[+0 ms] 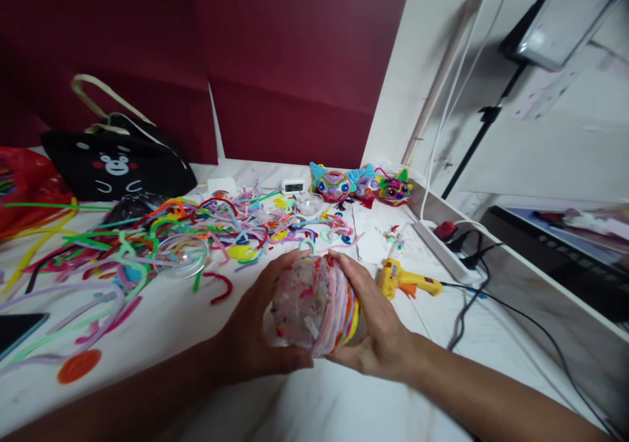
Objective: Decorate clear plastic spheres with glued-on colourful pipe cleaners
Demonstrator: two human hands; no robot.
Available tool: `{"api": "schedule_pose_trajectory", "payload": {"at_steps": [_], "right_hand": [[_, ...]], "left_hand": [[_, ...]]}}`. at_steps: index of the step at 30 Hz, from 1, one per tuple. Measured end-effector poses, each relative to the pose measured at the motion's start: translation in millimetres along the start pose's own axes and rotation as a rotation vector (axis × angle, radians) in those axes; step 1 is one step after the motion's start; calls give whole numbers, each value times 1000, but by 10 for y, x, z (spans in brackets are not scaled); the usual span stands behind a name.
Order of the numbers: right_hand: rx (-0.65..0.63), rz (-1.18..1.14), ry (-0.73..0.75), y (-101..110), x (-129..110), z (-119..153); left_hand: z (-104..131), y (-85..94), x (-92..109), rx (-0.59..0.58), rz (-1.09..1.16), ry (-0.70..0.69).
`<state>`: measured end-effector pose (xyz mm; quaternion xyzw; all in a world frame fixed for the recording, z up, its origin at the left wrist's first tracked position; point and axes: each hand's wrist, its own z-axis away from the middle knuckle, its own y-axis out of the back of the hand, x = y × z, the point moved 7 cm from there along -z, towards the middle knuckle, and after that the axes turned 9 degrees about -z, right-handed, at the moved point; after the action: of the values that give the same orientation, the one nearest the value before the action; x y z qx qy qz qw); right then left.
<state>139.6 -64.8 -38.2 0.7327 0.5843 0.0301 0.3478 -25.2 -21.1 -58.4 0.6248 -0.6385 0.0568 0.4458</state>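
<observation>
Between both palms I hold a clear plastic ball (299, 304), its right side wrapped in bands of pink, lilac, orange and yellow pipe cleaner. My left hand (260, 324) is curled round the clear side, which has coloured specks and whitish residue on it. Around the pipe-cleaner side wraps my right hand (376, 327), thumb low and fingers on top. Just right of that hand lies a yellow hot glue gun (405, 280). Loose pipe cleaners (236, 219) in many colours spread over the white table at the left, with a clear plastic half-shell (184, 255) among them.
Several decorated animal-face balls (335, 185) stand at the back beside a small digital clock (293, 186). A power strip (449, 252) with plugs and cables runs along the right ledge. A black bag (118, 164) and a red plastic bag (29, 186) sit at the left.
</observation>
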Motion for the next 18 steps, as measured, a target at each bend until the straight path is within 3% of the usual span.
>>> {"api": "schedule_pose_trajectory", "payload": {"at_steps": [5,18], "right_hand": [[-19,-12,1,-26,14,5],[-88,17,21,-61,-39,-16]], "left_hand": [[-12,-4,81,-34,-122,-55],[-27,-61,66,-25,-46,-106]]}}
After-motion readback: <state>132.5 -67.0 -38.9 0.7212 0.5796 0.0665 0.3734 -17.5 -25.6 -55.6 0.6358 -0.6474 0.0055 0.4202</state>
